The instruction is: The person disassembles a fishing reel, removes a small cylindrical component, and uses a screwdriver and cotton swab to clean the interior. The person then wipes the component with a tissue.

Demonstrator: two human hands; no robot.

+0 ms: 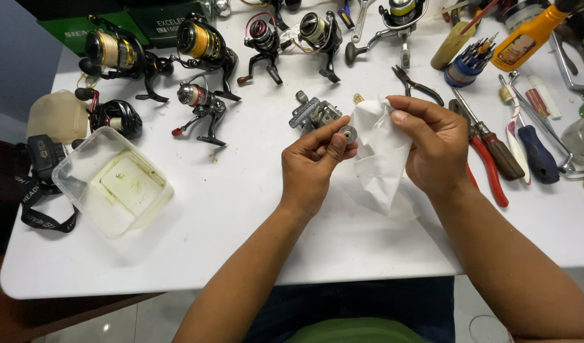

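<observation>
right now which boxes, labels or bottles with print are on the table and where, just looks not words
Green cardboard boxes: far left edge, flat, dark green with pale lettering.
Orange squeeze bottle: far right, lying tilted, with a paper label of a dark picture.
Black headlamp strap: left edge beside the clear plastic tub, white print on black.

Fishing reels are standing along the far side of the table. A plastic tub is lying left, screwdrivers and pliers right, and a reel body is sitting between them.

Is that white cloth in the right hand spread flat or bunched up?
Bunched. The white cloth is gathered in the right hand, folds hanging to the table, beside the round metal part.
</observation>
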